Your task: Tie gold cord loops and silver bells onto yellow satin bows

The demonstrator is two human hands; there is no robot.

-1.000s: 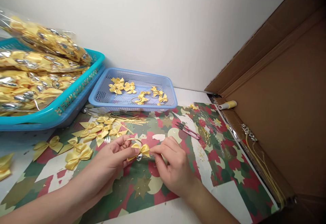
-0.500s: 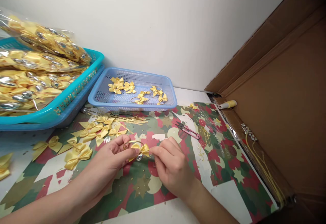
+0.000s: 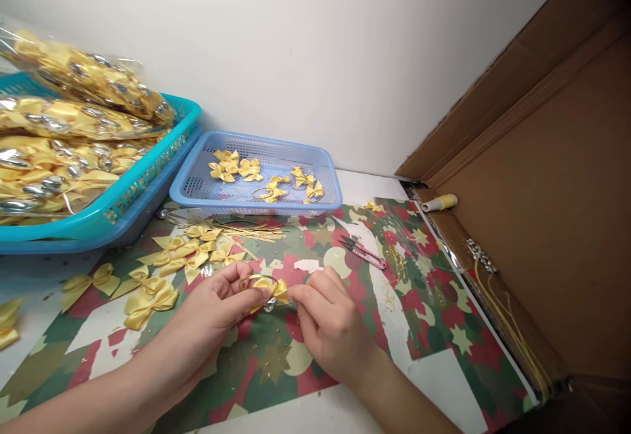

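The yellow bow (image 3: 279, 290) is held above the patterned sheet (image 3: 276, 361), between the two hands, on the near side of the blue basket (image 3: 256, 207). The long axis of the bow runs left to right, roughly level. A thin gold ring (image 3: 262, 276) arcs out on the far side of the bow; a silver bead (image 3: 269, 304) sits at the near side, below the knot.

The left hand (image 3: 221, 302) pinches the left part of the bow, thumb on the near face and fingers curled behind. Its forearm enters from the near left. The right hand (image 3: 332, 322) meets the right end of the bow, fingers curled, index fingertip directed left. Whether its thumb and index finger grip anything cannot be told. Its forearm enters from the near right.
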